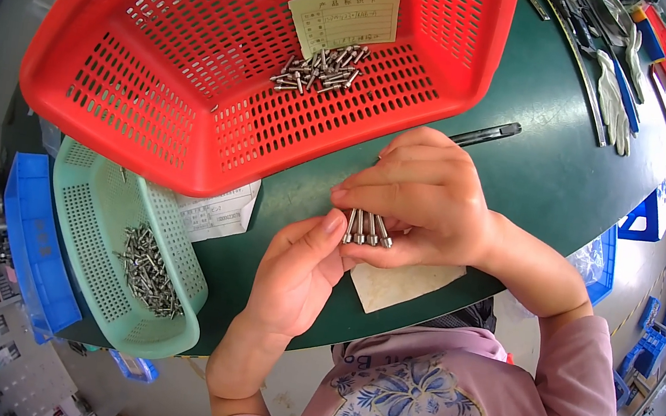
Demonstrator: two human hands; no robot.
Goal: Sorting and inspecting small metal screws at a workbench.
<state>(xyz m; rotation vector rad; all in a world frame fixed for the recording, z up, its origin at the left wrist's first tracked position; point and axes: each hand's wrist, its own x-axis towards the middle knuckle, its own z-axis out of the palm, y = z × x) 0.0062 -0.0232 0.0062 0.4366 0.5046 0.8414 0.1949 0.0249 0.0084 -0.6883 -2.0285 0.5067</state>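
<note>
Several small metal screws stand side by side in a row between my two hands, heads toward me. My right hand is curled over them, its fingers above and its thumb side below the row. From the left, my left hand pinches the row's end with its thumb up. Under the hands a cream sheet of paper lies at the table's near edge. A red perforated basket beyond them holds a pile of similar metal screws and a yellowish card.
At left, a light green basket contains many metal pieces, beside a blue bin. A printed sheet lies partly beneath the red basket. On the green table are a black tool, white gloves and hand tools at far right.
</note>
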